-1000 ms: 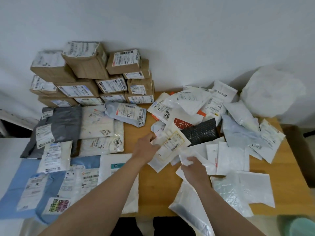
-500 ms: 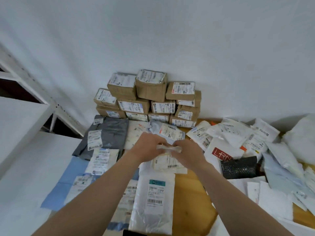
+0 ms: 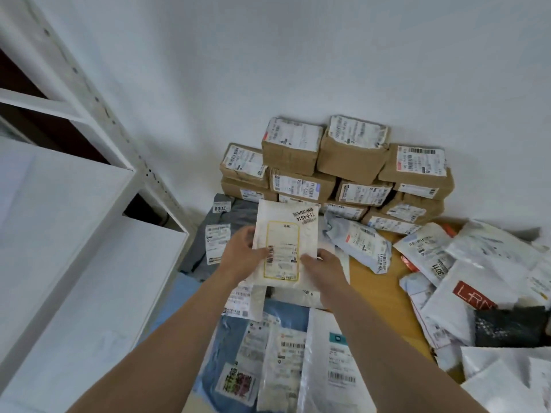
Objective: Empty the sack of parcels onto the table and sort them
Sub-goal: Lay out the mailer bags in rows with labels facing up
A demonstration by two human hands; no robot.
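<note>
A flat white parcel with a yellow-framed label [image 3: 286, 242] is held above the left part of the wooden table [image 3: 375, 293]. My left hand [image 3: 241, 254] grips its left edge, thumb on the label. My right hand [image 3: 323, 263] holds its lower right corner. Under it lie sorted soft mailers: a grey one [image 3: 220, 234], white ones and blue ones [image 3: 235, 338]. Brown cardboard boxes [image 3: 337, 174] are stacked against the wall behind. A loose heap of white parcels [image 3: 477, 278] covers the right side. The sack is not in view.
A white metal shelving unit [image 3: 74, 219] stands close on the left. The white wall runs right behind the box stack. A black bubble mailer [image 3: 510, 326] lies in the heap on the right, next to a white bag with a red label [image 3: 474, 296].
Both hands lifted the white parcel off the right-hand heap and carried it left over the sorted mailers. It now faces me flat. The view swung left, bringing the shelving in.
</note>
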